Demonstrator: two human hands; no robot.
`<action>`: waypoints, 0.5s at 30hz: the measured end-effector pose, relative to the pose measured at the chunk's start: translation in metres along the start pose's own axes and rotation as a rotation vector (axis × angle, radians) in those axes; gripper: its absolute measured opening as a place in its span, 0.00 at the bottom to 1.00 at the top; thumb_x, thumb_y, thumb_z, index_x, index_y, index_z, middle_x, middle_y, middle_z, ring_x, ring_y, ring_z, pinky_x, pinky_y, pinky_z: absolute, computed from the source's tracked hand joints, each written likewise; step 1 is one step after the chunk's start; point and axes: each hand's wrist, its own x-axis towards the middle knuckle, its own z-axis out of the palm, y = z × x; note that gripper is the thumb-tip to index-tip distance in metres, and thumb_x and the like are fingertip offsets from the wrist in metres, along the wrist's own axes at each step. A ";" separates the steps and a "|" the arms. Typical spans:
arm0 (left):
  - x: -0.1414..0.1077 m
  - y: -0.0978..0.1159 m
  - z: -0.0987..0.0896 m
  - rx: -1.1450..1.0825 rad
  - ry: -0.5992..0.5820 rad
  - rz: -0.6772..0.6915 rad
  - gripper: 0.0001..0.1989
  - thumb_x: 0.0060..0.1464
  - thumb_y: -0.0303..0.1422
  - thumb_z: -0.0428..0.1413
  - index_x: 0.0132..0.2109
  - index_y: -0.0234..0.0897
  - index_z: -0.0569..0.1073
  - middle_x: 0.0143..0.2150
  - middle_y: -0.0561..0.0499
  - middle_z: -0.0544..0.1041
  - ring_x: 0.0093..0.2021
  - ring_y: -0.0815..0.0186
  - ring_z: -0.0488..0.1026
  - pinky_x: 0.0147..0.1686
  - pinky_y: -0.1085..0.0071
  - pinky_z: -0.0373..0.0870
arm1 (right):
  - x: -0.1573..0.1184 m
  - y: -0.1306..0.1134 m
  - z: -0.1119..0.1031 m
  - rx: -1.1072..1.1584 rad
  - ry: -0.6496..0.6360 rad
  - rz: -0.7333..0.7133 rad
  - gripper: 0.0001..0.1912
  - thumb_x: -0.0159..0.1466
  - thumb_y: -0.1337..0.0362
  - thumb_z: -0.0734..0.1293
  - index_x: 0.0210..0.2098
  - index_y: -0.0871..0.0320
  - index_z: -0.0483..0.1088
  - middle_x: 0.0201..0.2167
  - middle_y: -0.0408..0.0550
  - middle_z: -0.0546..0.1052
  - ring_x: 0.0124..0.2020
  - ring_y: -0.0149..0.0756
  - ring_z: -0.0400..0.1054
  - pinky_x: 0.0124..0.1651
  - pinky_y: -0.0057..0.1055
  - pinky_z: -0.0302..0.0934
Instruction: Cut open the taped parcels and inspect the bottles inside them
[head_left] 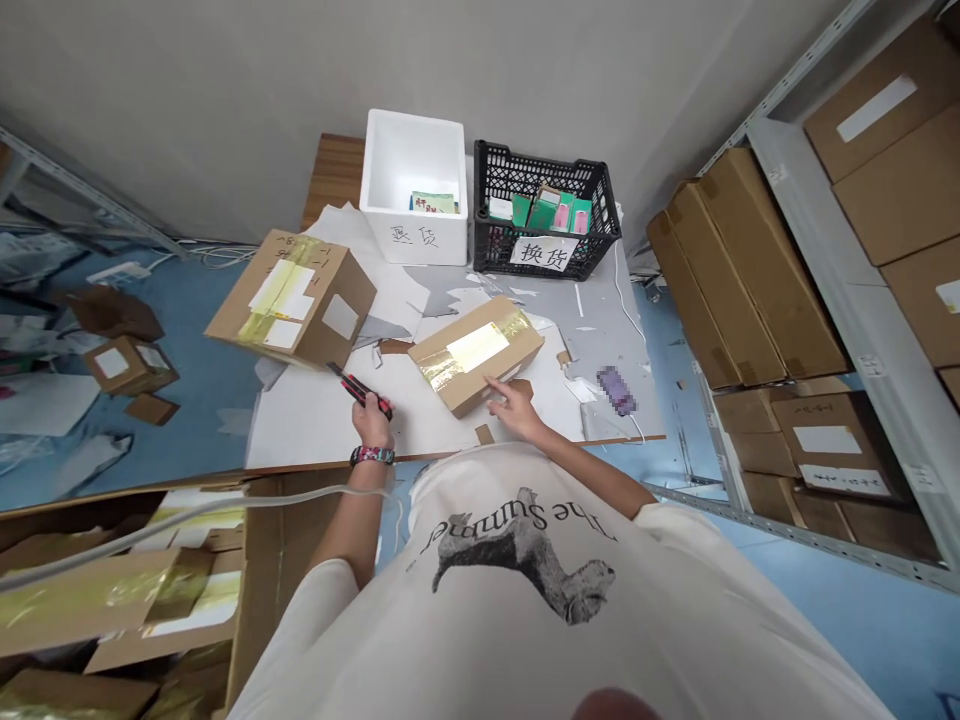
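My left hand is closed around a pair of red-and-black scissors, their dark end pointing up and left toward a large taped carton. In the middle of the table lies a smaller cardboard box, with yellowish tape across a white label. My right hand is at that box's near right side, its index finger stretched onto the top edge and its fingers apart. It grips nothing. Part of the box's near side is hidden by this hand.
Behind the boxes stand a white foam bin and a black plastic crate holding small packages. A blurred purple object lies at the table's right. Cartons fill the right shelf; a large box of parcels stands lower left.
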 end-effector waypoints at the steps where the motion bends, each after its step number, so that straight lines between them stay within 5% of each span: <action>1: -0.012 0.010 0.006 -0.154 0.023 0.070 0.18 0.72 0.54 0.52 0.47 0.44 0.66 0.31 0.56 0.71 0.30 0.65 0.74 0.36 0.70 0.77 | -0.001 -0.005 0.005 -0.029 -0.007 -0.024 0.22 0.63 0.51 0.80 0.56 0.43 0.88 0.42 0.43 0.88 0.44 0.47 0.83 0.60 0.49 0.80; 4: -0.054 0.041 0.018 -0.302 -0.178 0.243 0.26 0.74 0.60 0.53 0.58 0.43 0.73 0.36 0.50 0.80 0.34 0.64 0.79 0.40 0.67 0.82 | 0.002 -0.027 0.024 0.058 -0.062 -0.123 0.22 0.67 0.45 0.79 0.57 0.44 0.87 0.41 0.45 0.87 0.50 0.48 0.84 0.63 0.48 0.78; 6: -0.079 0.060 0.019 -0.193 -0.456 0.261 0.33 0.75 0.64 0.52 0.60 0.40 0.79 0.38 0.45 0.84 0.37 0.58 0.84 0.39 0.62 0.83 | 0.008 -0.041 0.035 0.202 -0.142 -0.145 0.29 0.66 0.43 0.82 0.63 0.43 0.82 0.47 0.44 0.87 0.53 0.45 0.83 0.61 0.43 0.80; 8: -0.094 0.076 0.016 -0.040 -0.594 0.302 0.35 0.75 0.65 0.53 0.57 0.37 0.85 0.37 0.42 0.86 0.39 0.52 0.86 0.40 0.58 0.84 | 0.017 -0.049 0.039 0.320 -0.198 -0.103 0.32 0.65 0.42 0.82 0.63 0.45 0.78 0.45 0.43 0.87 0.47 0.42 0.84 0.52 0.38 0.82; 10: -0.096 0.084 0.010 0.067 -0.517 0.385 0.31 0.75 0.61 0.56 0.56 0.39 0.88 0.40 0.42 0.88 0.44 0.49 0.87 0.47 0.55 0.84 | 0.029 -0.051 0.028 0.362 -0.132 -0.061 0.29 0.67 0.41 0.81 0.59 0.47 0.76 0.37 0.41 0.84 0.36 0.38 0.81 0.42 0.35 0.80; 12: -0.087 0.085 0.005 0.104 -0.365 0.444 0.25 0.74 0.55 0.59 0.60 0.41 0.87 0.49 0.42 0.89 0.51 0.49 0.87 0.55 0.55 0.83 | 0.044 -0.048 0.002 0.326 0.073 -0.086 0.26 0.69 0.41 0.77 0.56 0.48 0.74 0.34 0.39 0.81 0.32 0.37 0.78 0.39 0.34 0.78; 15: -0.071 0.071 0.006 0.116 -0.301 0.403 0.33 0.70 0.50 0.65 0.74 0.42 0.77 0.67 0.37 0.85 0.62 0.46 0.84 0.59 0.53 0.82 | 0.072 -0.041 -0.053 0.164 0.507 -0.160 0.22 0.71 0.42 0.71 0.55 0.48 0.71 0.41 0.44 0.85 0.41 0.40 0.80 0.47 0.35 0.78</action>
